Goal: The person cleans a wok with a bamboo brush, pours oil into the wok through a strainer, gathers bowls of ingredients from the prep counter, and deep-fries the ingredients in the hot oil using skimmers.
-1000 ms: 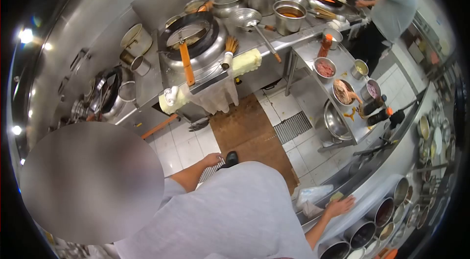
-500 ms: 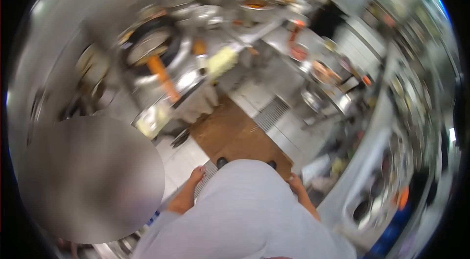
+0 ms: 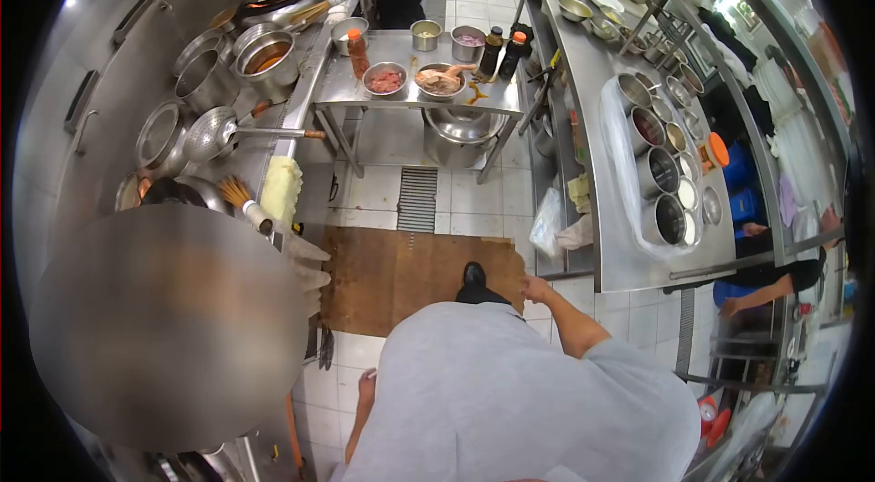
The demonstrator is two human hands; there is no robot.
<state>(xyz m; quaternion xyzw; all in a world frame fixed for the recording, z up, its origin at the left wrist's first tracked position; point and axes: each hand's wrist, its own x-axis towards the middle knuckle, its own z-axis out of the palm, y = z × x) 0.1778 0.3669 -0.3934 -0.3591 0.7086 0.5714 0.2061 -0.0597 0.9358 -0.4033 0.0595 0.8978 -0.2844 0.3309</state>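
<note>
My right hand [image 3: 536, 289] hangs beside my body above the right edge of a brown floor mat [image 3: 401, 274]. Its fingers are loosely bent, a little apart, and I see nothing in them. On the other side my left hand [image 3: 366, 384] is low over the white floor tiles, partly cut off by my grey shirt; how its fingers lie is too small to make out. A black shoe [image 3: 473, 275] of mine rests on the mat. Neither hand touches the counters.
Along the left runs a steel stove counter with pots, a strainer ladle [image 3: 211, 134] and a bamboo brush [image 3: 239, 194]. Ahead, a small steel table [image 3: 406, 97] carries bowls and bottles. A long counter [image 3: 629, 259] with several metal containers stands right. Other people work ahead and far right.
The view has turned and sharpened from blur. The small table now lies straight ahead, the long counter upright on the right. My left hand has dropped back; only one shoe shows.
</note>
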